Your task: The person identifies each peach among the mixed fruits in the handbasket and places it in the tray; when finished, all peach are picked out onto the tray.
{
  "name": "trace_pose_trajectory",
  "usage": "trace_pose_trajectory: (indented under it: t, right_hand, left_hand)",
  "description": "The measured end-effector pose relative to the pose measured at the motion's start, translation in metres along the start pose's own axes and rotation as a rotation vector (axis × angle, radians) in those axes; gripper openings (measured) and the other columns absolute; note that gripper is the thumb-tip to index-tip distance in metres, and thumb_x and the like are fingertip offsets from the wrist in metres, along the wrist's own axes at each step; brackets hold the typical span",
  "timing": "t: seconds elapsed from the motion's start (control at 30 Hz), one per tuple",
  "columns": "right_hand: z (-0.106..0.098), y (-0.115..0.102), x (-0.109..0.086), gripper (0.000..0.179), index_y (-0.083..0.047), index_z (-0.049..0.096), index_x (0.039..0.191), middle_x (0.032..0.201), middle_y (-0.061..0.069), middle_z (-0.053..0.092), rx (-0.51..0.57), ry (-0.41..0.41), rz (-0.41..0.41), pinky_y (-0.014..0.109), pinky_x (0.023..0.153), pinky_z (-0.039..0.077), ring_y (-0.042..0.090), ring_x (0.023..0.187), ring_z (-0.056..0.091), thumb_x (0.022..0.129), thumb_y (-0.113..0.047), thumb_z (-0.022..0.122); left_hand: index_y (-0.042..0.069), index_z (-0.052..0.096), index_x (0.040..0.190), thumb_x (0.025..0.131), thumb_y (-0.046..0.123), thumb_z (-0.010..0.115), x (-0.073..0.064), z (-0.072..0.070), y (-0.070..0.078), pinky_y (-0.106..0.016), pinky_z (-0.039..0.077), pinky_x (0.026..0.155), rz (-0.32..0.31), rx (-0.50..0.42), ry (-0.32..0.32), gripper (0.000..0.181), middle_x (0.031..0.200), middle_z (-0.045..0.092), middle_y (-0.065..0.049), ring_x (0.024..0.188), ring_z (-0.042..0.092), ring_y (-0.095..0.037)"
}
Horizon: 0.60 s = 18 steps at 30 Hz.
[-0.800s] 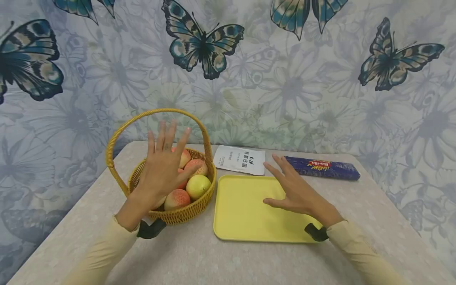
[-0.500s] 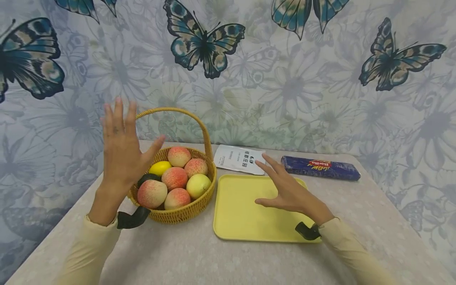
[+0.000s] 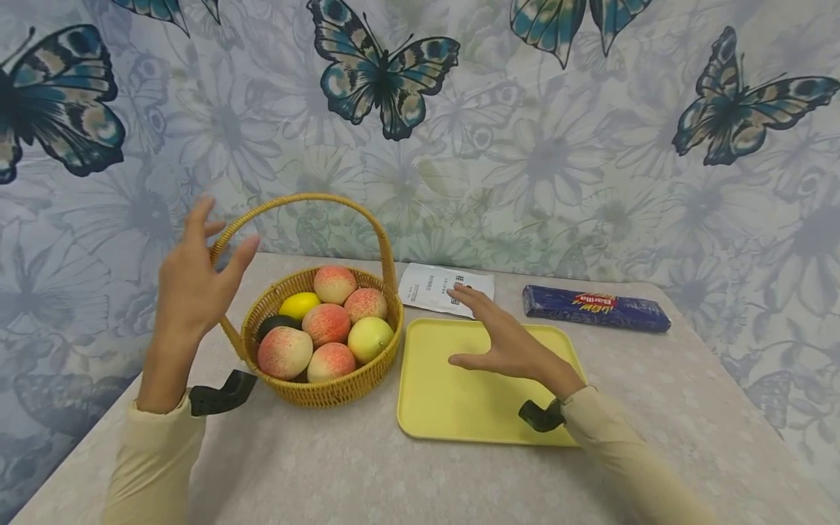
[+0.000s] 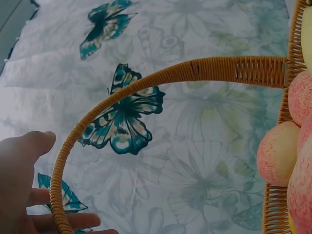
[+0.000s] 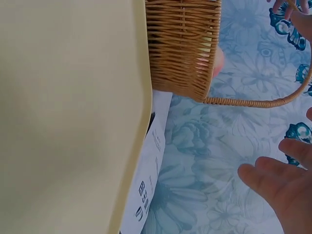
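My left hand (image 3: 197, 281) is at the left side of the wicker basket's arched handle (image 3: 315, 197). Thumb and fingers spread to either side of the handle without closing on it; in the left wrist view, the thumb (image 4: 41, 142) stands apart from it and some fingers pass behind it. The basket (image 3: 328, 397) holds several peaches (image 3: 327, 324), a yellow lemon (image 3: 300, 305), a yellow-green round fruit (image 3: 370, 339) and a dark green fruit (image 3: 278, 324). My right hand (image 3: 508, 339) hovers above the yellow tray (image 3: 446, 408), fingers extended and holding nothing.
Behind the tray lies a white pouch (image 3: 433, 288) with dark print, partly covered by the right hand. A blue Barilla box (image 3: 597, 308) lies at the back right. A butterfly-patterned cloth (image 3: 558, 182) hangs behind the table (image 3: 367, 474).
My left hand has swung left from over the fruit, uncovering it, and turned in at the handle with its fingers bending. The right hand has drifted left over the tray.
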State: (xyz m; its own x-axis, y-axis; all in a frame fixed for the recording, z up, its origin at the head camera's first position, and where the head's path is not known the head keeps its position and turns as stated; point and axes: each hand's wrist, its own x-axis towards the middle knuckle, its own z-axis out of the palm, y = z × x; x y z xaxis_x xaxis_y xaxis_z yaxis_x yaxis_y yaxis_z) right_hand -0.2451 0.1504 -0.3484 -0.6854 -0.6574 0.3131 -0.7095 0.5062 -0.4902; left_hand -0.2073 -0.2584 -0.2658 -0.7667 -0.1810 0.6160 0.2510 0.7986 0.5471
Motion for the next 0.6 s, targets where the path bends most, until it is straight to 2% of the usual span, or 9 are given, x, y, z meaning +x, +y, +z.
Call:
trace_pose_trajectory:
  t: [0.07,0.13,0.23,0.3,0.4,0.53,0.6]
  right_hand:
    - [0.003,0.0,0.006,0.089,-0.031,0.019,0.152,0.158,-0.001,0.02,0.043,0.006,-0.015,0.047,0.105,0.04,0.023,0.143,0.026,0.083,-0.045,0.072]
    - [0.007,-0.001,0.013,0.088,-0.031,0.021,0.152,0.158,-0.002,0.021,0.096,0.009,-0.035,0.04,0.107,0.04,0.021,0.144,0.025,0.082,-0.04,0.074]
    - [0.014,-0.005,0.025,0.087,-0.029,0.023,0.152,0.157,-0.002,0.023,0.163,0.008,-0.06,0.037,0.108,0.038,0.018,0.143,0.024,0.082,-0.034,0.076]
    - [0.02,-0.008,0.033,0.087,-0.026,0.025,0.152,0.157,-0.001,0.024,0.203,-0.003,-0.077,0.039,0.109,0.037,0.017,0.143,0.024,0.082,-0.031,0.076]
    - [0.029,-0.015,0.046,0.085,-0.024,0.027,0.151,0.156,0.0,0.026,0.231,-0.016,-0.094,0.041,0.109,0.037,0.015,0.142,0.026,0.082,-0.03,0.077]
    - [0.039,-0.025,0.064,0.084,-0.023,0.03,0.15,0.154,-0.003,0.029,0.264,-0.024,-0.119,0.042,0.109,0.037,0.013,0.141,0.029,0.081,-0.03,0.077]
    - [0.045,-0.029,0.072,0.082,-0.021,0.031,0.149,0.153,-0.004,0.03,0.289,-0.028,-0.14,0.044,0.108,0.037,0.016,0.14,0.031,0.082,-0.029,0.077]
  left_hand:
    - [0.013,0.041,0.145,0.095,0.044,0.054,0.0,-0.001,-0.002,-0.053,0.048,0.073,0.023,0.017,0.018,0.06,0.118,0.061,-0.028,0.086,0.058,-0.046]
    - [0.008,0.054,0.134,0.096,0.042,0.053,0.0,-0.002,-0.004,-0.035,0.045,0.06,0.05,0.031,0.037,0.05,0.097,0.066,-0.026,0.071,0.055,-0.033]
    - [0.006,0.062,0.124,0.098,0.038,0.052,0.0,-0.005,-0.01,-0.014,0.034,0.054,0.08,0.031,0.039,0.043,0.086,0.067,-0.021,0.066,0.05,-0.006]
    - [0.006,0.063,0.123,0.099,0.035,0.052,0.0,-0.007,-0.013,-0.005,0.032,0.057,0.096,0.008,0.024,0.04,0.091,0.07,-0.019,0.067,0.048,0.013]
    - [0.006,0.062,0.125,0.1,0.032,0.05,-0.001,-0.01,-0.018,0.0,0.034,0.064,0.101,-0.031,-0.003,0.038,0.102,0.07,-0.019,0.075,0.043,0.031]
    - [0.008,0.06,0.128,0.101,0.03,0.048,-0.001,-0.011,-0.021,-0.003,0.036,0.061,0.091,-0.05,-0.024,0.037,0.104,0.07,-0.018,0.078,0.045,0.031]
    - [0.008,0.06,0.129,0.101,0.029,0.048,-0.001,-0.011,-0.022,-0.005,0.037,0.058,0.084,-0.057,-0.031,0.037,0.104,0.07,-0.018,0.079,0.046,0.03]
